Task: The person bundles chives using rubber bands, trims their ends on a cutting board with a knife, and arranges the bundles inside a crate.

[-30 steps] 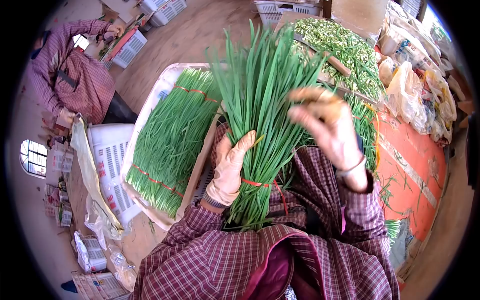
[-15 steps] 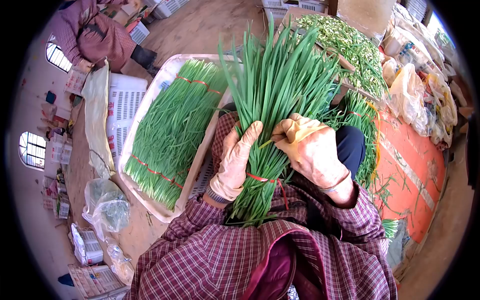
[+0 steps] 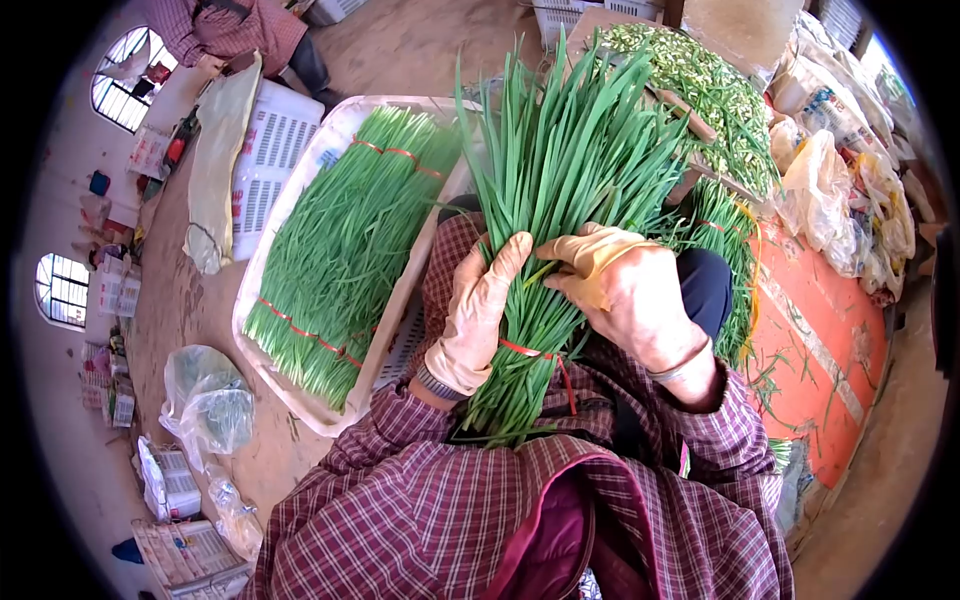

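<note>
A large bunch of garlic chives (image 3: pixel 575 150) lies across my lap, leaf tips pointing away, with a red tie (image 3: pixel 525 349) round its lower part. My left hand (image 3: pixel 477 305), in a thin pale glove, is wrapped round the left side of the bunch. On the right side, my right hand (image 3: pixel 635 295), in a torn glove, has its fingers pinched on a yellowish chive leaf (image 3: pixel 540 273) against the bunch. The tips of the right fingers are partly hidden.
To the left, a white crate (image 3: pixel 240 330) holds red-tied chive bundles (image 3: pixel 345 240). Beyond it are another crate (image 3: pixel 275 150) and a seated person (image 3: pixel 235 35). At right are loose trimmings (image 3: pixel 715 110), more chives (image 3: pixel 720 240), plastic bags (image 3: pixel 820 190) and an orange sheet (image 3: pixel 815 340).
The view has shifted slightly. My right hand has moved a little up and right over the bunch, while my left keeps its hold. The other person sits higher in view.
</note>
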Available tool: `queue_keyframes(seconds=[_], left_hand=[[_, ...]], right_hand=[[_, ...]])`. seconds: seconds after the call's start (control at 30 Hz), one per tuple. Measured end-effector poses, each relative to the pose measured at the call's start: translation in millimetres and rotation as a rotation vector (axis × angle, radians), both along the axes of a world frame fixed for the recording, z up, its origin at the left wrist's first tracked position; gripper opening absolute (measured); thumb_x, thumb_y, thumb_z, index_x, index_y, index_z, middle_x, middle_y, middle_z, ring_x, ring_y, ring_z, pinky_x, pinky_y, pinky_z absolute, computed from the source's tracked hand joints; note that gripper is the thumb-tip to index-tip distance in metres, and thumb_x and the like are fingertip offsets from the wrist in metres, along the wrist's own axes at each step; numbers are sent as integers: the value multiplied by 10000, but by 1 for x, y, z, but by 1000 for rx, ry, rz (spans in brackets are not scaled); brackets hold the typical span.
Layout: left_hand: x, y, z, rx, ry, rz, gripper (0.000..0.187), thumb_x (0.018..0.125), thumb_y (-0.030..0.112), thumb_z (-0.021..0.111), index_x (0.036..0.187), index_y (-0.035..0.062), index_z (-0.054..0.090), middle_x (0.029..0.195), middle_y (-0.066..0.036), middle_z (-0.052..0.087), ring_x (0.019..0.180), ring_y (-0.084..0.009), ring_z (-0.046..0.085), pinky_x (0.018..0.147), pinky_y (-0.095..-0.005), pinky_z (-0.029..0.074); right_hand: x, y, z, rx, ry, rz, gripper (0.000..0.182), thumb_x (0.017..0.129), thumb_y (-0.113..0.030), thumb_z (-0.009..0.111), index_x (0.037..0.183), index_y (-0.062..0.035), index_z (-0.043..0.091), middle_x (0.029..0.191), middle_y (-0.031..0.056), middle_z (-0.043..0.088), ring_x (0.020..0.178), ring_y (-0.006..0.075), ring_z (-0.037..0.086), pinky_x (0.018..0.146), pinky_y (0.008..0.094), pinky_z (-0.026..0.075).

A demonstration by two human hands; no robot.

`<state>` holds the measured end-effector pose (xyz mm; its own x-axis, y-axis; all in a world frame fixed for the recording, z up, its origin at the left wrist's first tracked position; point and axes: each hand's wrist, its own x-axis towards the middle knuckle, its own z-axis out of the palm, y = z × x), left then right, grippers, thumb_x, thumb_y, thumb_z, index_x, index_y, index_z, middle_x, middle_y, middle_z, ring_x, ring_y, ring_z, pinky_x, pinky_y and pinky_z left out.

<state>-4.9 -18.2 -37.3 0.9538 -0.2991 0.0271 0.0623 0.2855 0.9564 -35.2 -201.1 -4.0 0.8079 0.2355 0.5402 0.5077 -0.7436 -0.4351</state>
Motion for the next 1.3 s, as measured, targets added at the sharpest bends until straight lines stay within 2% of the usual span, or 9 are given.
queue_keyframes(seconds=[0.3,0.37,0.57,0.6,0.7,0.97,1.07,1.23,1.3], left_hand=[[6,8,-26,55,-292,12,378,1055,266,587,1308,-15,599,1228,-56,666,1150,-127,624,1031,-264,480],[11,17,-39,240,-557,-54,400,1047,103,470,1436,22,511,1398,-139,587,1291,-228,569,1133,-356,414],[10,13,-39,96,-351,34,386,1071,257,549,1313,-41,590,1295,-114,658,1221,-161,616,1074,-282,474],[9,13,-38,96,-378,35,388,1072,254,546,1319,-43,586,1299,-117,656,1223,-164,615,1076,-282,473],[7,11,-33,86,-369,26,393,1075,249,540,1329,-48,580,1306,-124,654,1230,-170,613,1083,-282,468],[4,7,-15,91,-117,35,392,1032,288,619,1279,-17,630,1246,-88,685,1161,-155,637,1028,-285,482],[9,8,-1,68,37,-93,411,986,301,684,1251,-12,650,1207,-79,698,1112,-145,643,988,-285,490],[14,12,5,100,80,-166,388,904,285,763,1159,-2,710,1093,-75,735,982,-156,672,909,-312,525],[18,12,7,14,196,-173,399,910,275,750,1188,-5,692,1100,-83,730,977,-161,682,889,-323,546]], right_hand=[[-4,2,-2,-85,-40,85,155,712,-173,720,830,-122,633,797,42,612,727,263,639,618,368,512],[-10,0,-5,-24,-16,328,105,737,-139,711,814,-105,647,831,38,634,763,263,652,639,377,518],[-25,-15,-6,594,375,583,75,886,-48,706,867,16,739,929,143,720,804,281,692,686,376,544],[-32,-22,1,654,577,434,99,884,-105,727,856,-12,749,939,127,725,818,267,698,689,358,545],[-22,-17,-10,128,70,139,129,859,-220,746,830,-97,774,979,42,741,823,222,702,680,334,551],[-23,31,-30,36,47,27,88,806,-163,743,763,-93,713,893,45,710,721,259,676,622,376,536],[-15,24,-33,343,159,215,86,797,-102,716,756,-28,700,821,78,697,719,281,668,634,394,522],[-15,12,-30,950,475,563,303,957,-61,651,664,15,632,787,93,672,512,119,587,469,260,453],[-22,-6,-21,1197,591,397,270,982,-111,635,754,26,679,911,108,676,634,128,632,570,239,501]])
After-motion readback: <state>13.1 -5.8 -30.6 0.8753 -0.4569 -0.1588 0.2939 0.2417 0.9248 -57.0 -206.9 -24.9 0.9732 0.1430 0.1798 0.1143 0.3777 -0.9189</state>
